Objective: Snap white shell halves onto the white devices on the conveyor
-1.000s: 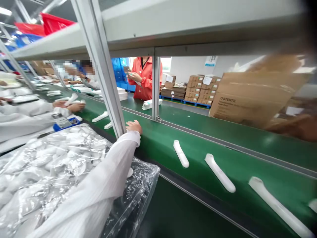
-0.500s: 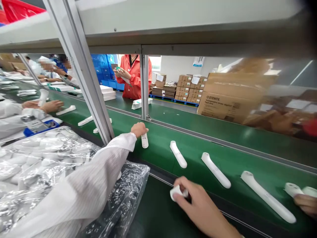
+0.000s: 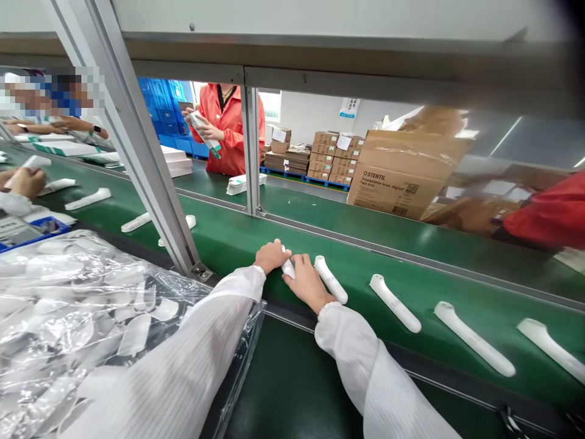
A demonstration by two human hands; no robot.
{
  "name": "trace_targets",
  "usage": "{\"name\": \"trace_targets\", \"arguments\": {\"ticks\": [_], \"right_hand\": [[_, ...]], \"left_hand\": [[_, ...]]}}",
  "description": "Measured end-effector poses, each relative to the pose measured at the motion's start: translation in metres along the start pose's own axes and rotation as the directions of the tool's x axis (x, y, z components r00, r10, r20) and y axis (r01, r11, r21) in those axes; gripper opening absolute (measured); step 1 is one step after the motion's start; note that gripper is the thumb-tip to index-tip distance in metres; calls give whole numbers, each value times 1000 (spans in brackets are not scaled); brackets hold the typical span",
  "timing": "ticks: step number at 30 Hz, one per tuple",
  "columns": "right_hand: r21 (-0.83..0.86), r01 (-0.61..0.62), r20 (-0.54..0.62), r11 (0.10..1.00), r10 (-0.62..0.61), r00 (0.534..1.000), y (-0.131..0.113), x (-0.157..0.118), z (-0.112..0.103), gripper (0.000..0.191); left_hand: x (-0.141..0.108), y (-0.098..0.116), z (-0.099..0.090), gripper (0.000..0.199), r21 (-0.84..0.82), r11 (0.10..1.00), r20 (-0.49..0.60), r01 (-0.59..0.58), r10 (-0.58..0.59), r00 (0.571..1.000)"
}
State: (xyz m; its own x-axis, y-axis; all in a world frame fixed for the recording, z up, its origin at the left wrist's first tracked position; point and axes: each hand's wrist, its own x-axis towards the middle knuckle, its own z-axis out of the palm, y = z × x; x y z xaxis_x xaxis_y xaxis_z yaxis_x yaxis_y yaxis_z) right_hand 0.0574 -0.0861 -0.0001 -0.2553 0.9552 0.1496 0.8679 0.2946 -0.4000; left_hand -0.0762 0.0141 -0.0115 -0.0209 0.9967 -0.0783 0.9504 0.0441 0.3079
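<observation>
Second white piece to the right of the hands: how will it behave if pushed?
The white piece is probably stiff, given its crisp outline. Its smooth-looking surface may be slippery. It likely won't roll freely, since its bent end breaks the straight shape.

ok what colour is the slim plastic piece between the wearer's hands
The slim piece is white, clearest in head view.
</observation>
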Motion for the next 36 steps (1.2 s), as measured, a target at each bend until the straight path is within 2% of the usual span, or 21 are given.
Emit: {"name": "trace_targets", "arguments": {"ticks": [5, 11, 15, 18, 21, 23, 25, 27, 29, 32, 33, 34, 36], "right_hand": [[-179, 19, -28, 984, -24, 999, 6, -30, -5, 15], [-276, -23, -73, 961, 3, 997, 13, -49, -8, 21], [-251, -36, -83, 967, 15, 996, 24, -57, -9, 26], [-204, 29, -41, 978, -39, 998, 37, -63, -13, 23], [-148, 86, 7, 985, -86, 996, 48, -59, -16, 37], [-140, 83, 26, 987, -80, 996, 51, -51, -19, 39], [-159, 62, 34, 985, -58, 998, 50, -48, -28, 39], [-143, 36, 17, 989, -34, 999, 47, -62, -48, 44], [-27, 2, -19, 1000, -2, 1000, 43, -101, -73, 49], [209, -26, -41, 978, 35, 999, 38, -186, -96, 43], [239, 26, -63, 971, -11, 998, 40, -209, -94, 41], [260, 150, -171, 954, -107, 979, 43, -224, -87, 39], [293, 268, -193, 918, -218, 957, 50, -227, -60, 37]], "left_hand": [[-6, 12, 1, 41, -14, 1000, 13, -27, 27, 1000], [-12, 27, 3, 41, -32, 999, 32, -36, 37, 999], [-14, 35, 8, 40, -41, 998, 37, -48, 49, 998], [-15, 41, 12, 39, -40, 998, 28, -45, 46, 999], [-17, 49, 18, 39, -28, 998, 29, -56, 57, 998], [-18, 56, 19, 41, -15, 997, 36, -78, 79, 996], [-20, 62, 17, 47, -11, 993, 68, -116, 116, 991], [-21, 62, 6, 61, -27, 987, 123, -159, 161, 979], [-16, 50, -12, 74, -30, 986, 120, -166, 168, 978], [2, 7, -46, 71, 49, 997, -60, -56, 59, 996], [9, -13, -57, 66, 89, 996, -130, 0, 11, 991], [15, -33, -66, 61, 128, 990, -191, 57, -32, 981], [25, -72, -79, 56, 187, 967, -284, 175, -117, 952]]}}
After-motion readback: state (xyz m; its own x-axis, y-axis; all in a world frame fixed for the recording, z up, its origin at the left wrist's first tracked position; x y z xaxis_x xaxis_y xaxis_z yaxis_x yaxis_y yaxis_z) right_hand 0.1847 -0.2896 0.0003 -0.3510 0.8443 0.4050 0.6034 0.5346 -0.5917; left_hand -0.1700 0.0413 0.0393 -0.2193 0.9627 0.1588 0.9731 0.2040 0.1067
